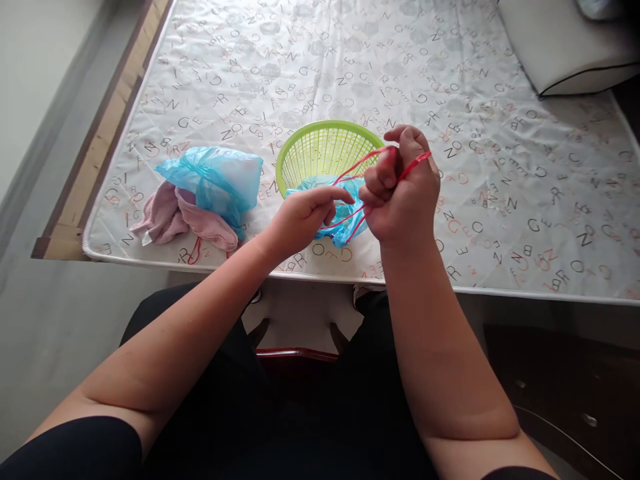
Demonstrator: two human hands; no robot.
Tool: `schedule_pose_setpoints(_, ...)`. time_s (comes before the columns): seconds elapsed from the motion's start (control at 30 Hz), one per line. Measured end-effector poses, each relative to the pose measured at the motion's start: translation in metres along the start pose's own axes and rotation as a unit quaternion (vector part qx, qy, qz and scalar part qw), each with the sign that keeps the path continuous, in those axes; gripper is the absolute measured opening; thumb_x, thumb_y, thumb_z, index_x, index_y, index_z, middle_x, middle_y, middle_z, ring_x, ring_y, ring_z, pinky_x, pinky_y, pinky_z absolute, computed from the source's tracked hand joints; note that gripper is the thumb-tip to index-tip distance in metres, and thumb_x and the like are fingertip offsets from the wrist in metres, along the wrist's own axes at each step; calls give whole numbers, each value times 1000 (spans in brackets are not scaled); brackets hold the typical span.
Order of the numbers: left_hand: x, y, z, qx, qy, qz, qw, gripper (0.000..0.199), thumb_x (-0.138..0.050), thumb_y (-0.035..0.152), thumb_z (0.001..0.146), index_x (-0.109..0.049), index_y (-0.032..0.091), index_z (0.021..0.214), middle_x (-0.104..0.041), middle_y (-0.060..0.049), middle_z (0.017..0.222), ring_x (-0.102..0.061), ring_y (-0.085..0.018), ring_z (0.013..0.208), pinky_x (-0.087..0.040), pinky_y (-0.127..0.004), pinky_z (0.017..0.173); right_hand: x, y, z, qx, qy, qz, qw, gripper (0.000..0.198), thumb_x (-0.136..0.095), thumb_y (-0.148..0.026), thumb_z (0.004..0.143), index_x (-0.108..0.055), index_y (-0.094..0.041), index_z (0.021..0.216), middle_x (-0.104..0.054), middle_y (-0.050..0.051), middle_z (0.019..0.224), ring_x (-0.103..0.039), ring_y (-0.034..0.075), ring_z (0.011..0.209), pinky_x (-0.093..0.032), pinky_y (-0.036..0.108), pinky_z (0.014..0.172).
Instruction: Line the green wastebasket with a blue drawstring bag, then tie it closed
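A thin red string (pixel 361 160) is looped round the curled fingers of my right hand (pixel 405 190), which is closed on it. Strands run down and leftward to my left hand (pixel 307 217), whose fingers are bent, the index reaching out. They appear to pinch the string, though the fingertips are partly hidden. Behind and below my hands lies a crumpled blue plastic bag (pixel 345 230), up against the front of a green plastic basket (pixel 327 143). My left hand covers part of the bag. The basket leans with its mouth towards me.
To the left rests a filled blue plastic bag (pixel 215 173) on a pink cloth (pixel 183 220), with a red cord (pixel 195 252) near the table's front edge. A white cushion-like object (pixel 575 50) sits at the far right. Letters pattern the tablecloth (pixel 500 200).
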State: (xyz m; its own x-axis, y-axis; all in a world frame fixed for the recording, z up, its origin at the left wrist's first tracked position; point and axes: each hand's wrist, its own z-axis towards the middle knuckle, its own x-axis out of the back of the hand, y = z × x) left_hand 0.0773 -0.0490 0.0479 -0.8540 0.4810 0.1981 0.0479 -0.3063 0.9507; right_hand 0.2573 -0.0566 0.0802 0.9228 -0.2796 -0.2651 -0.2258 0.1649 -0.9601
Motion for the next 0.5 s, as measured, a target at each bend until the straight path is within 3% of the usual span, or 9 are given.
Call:
schedule_pose_setpoints(0.1,-3,5,0,21,-28,25,999,23,-68,36,103,-84,20,109,-65,-1,72,-55,-14,63,-44,-28,58,-14,-10,-14,17,-3,-16,1000,47,-55,-81,102,-58,-35,95,-33,-6,61,-22,17,51,-25,37,47)
schedule_pose_setpoints(0.23,-7,9,0,47,-138,43,988,31,-79,49,97,-83,18,94,-69,-1,73,-58,-14,67,-43,-28,61,-27,-13,-27,60,-30,26,997,23,-66,-53,105,-62,-34,93,-27,-6,61,-18,17,52,-21,37,48)
schedule_pose_setpoints(0.33,-7,8,0,71,-136,38,987,29,-77,45,99,-82,18,91,-70,-1,73,-60,-14,69,-47,-27,65,-23,-10,-22,78,-75,42,993,6,-66,-36,100,-66,-31,97,-39,-5,64,-40,16,57,-44,34,58)
schedule_pose_setpoints(0.37,-6,8,1,81,-130,32,988,27,-76,42,99,-81,17,90,-70,-1,73,-61,-14,69,-48,-27,66,-17,-9,-17,71,-106,37,991,5,-66,-34,97,-68,-31,101,-49,-3,68,-53,17,66,-54,36,70)
schedule_pose_setpoints(0.43,-1,7,3,94,-119,8,988,24,-75,37,100,-78,17,86,-70,-2,73,-62,-13,68,-48,-26,65,-3,-7,-8,30,-184,26,982,23,-66,-35,91,-70,-30,113,-70,2,92,-71,22,98,-60,42,95)
schedule_pose_setpoints(0.5,6,7,5,97,-104,-35,989,24,-77,36,100,-75,16,85,-70,-2,73,-60,-11,64,-47,-25,61,12,-5,-1,-12,-241,-20,970,34,-68,-43,91,-72,-31,122,-75,4,119,-71,25,122,-59,43,104)
